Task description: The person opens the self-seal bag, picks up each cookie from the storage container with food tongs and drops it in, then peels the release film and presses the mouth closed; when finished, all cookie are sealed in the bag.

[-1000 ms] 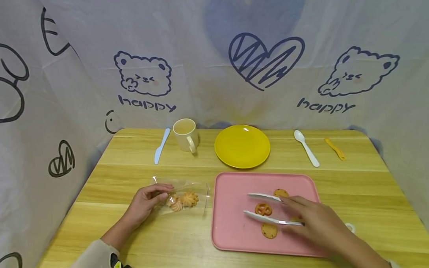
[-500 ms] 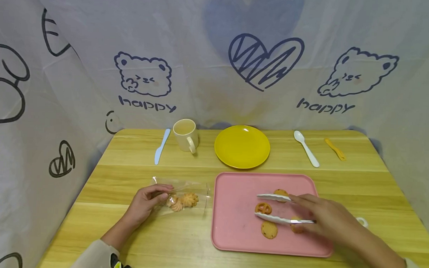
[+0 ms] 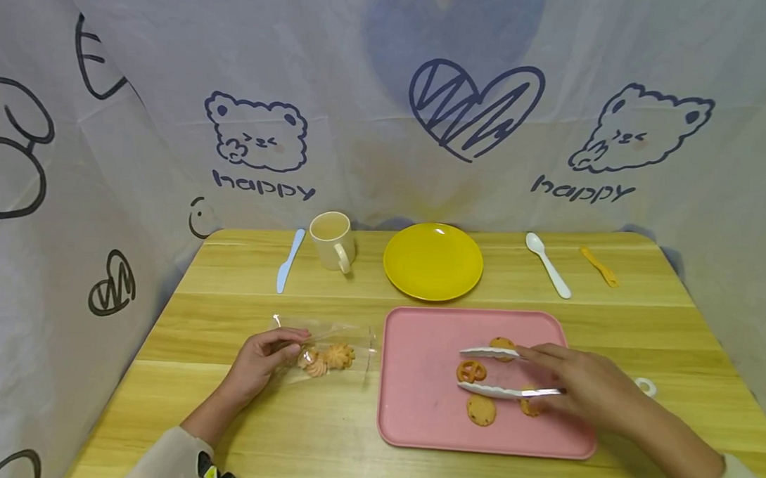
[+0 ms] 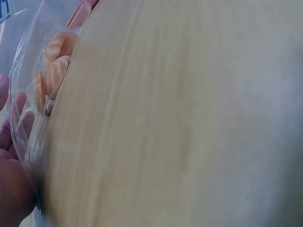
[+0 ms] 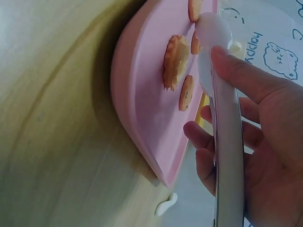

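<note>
My left hand [image 3: 261, 365] pinches the open-side end of a clear plastic bag [image 3: 362, 337] at the left of the table. Swirled butter cookies [image 3: 339, 355] lie inside it, seen also in the left wrist view as ridged cookies [image 4: 57, 73]. Over a pink tray [image 3: 415, 416], my right hand [image 3: 593, 387] grips metal tongs [image 5: 228, 142] with white tips. The spread tips lie on either side of a pretzel-shaped cookie [image 3: 470, 371]. Round cookies surround it: one in front [image 3: 481, 410], one behind partly covered by the tongs, and a fluted cookie [image 5: 174, 61] close to the hand.
Behind the tray stands a yellow plate [image 3: 433, 262], with a cream mug [image 3: 332, 241] and a light blue knife [image 3: 289, 262] to its left. A white spoon [image 3: 548, 266] and a small yellow utensil handle [image 3: 598, 266] lie at back right. A patterned cloth [image 3: 374, 140] hangs behind.
My right hand and the tongs have shifted to the right, mostly in the first half second, and then nearly stopped. The left hand and bag stay in place.
</note>
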The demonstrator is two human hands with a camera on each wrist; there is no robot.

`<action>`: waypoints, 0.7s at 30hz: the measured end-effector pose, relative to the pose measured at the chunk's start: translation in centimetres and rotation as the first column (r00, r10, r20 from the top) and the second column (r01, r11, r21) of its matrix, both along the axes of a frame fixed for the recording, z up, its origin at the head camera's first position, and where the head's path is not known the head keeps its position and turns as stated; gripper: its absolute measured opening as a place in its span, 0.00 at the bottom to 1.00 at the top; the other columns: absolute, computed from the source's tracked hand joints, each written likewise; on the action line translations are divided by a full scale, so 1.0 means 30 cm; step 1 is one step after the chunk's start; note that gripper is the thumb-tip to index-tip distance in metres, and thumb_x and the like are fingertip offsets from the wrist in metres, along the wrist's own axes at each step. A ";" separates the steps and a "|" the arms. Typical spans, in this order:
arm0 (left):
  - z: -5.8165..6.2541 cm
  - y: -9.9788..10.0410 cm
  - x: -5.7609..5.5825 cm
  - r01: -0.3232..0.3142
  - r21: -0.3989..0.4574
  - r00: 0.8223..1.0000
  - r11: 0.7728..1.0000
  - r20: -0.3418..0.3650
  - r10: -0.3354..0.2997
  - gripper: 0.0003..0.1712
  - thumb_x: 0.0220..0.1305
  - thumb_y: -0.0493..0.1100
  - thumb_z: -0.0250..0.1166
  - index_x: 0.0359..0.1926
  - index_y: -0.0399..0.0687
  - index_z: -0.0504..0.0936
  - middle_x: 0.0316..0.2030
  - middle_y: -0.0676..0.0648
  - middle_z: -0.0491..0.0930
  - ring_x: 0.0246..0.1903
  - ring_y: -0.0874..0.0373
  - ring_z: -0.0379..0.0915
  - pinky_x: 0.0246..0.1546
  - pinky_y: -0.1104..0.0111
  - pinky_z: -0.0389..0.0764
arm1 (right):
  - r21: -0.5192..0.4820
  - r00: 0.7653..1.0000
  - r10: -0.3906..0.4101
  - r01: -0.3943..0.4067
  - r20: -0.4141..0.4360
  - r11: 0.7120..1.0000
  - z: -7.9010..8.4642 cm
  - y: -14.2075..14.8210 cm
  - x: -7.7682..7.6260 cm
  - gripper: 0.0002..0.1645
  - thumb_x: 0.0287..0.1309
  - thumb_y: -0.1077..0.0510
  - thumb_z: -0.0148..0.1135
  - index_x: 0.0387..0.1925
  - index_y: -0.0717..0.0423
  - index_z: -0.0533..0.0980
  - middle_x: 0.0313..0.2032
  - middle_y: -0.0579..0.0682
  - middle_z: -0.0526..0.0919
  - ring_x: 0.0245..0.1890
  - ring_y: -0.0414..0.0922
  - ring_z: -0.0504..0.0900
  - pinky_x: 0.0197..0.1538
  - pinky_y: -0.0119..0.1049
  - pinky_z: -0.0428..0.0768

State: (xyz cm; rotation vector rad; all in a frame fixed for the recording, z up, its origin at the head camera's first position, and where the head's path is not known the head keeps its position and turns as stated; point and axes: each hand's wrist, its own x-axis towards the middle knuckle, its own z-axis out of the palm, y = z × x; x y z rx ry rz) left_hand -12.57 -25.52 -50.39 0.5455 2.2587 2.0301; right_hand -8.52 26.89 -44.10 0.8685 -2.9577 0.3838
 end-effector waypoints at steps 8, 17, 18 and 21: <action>-0.001 -0.001 0.001 0.008 0.000 1.000 1.000 0.001 -0.008 0.12 0.67 0.30 0.60 0.47 0.24 0.79 0.54 0.30 0.77 0.57 0.59 0.74 0.59 0.72 0.74 | -0.002 1.000 0.008 -0.008 0.013 1.000 -0.013 0.007 0.001 0.41 0.49 0.34 0.71 0.62 0.46 0.76 0.53 0.42 0.81 0.46 0.43 0.83 0.46 0.46 0.83; 0.004 -0.001 0.002 0.013 -0.003 1.000 1.000 0.007 -0.013 0.12 0.67 0.31 0.60 0.48 0.25 0.79 0.54 0.29 0.76 0.59 0.57 0.73 0.60 0.72 0.73 | -0.045 1.000 0.005 -0.004 0.020 0.999 -0.027 0.013 0.004 0.39 0.50 0.36 0.71 0.62 0.47 0.76 0.54 0.42 0.81 0.48 0.43 0.82 0.47 0.45 0.83; 0.004 -0.001 0.002 0.014 -0.004 1.000 1.000 0.005 -0.014 0.12 0.67 0.31 0.60 0.48 0.25 0.79 0.54 0.29 0.76 0.59 0.57 0.73 0.60 0.72 0.73 | -0.047 1.000 0.005 -0.004 0.017 0.999 -0.029 0.014 0.003 0.39 0.50 0.36 0.71 0.62 0.47 0.76 0.54 0.42 0.81 0.48 0.43 0.82 0.47 0.46 0.83; 0.003 -0.001 0.001 0.017 -0.003 1.000 1.000 -0.001 -0.017 0.12 0.67 0.30 0.60 0.48 0.24 0.79 0.54 0.30 0.77 0.59 0.57 0.73 0.60 0.72 0.73 | -0.054 1.000 0.003 -0.003 0.005 0.999 -0.032 0.017 0.003 0.39 0.50 0.36 0.71 0.62 0.47 0.76 0.54 0.43 0.82 0.48 0.43 0.83 0.47 0.46 0.83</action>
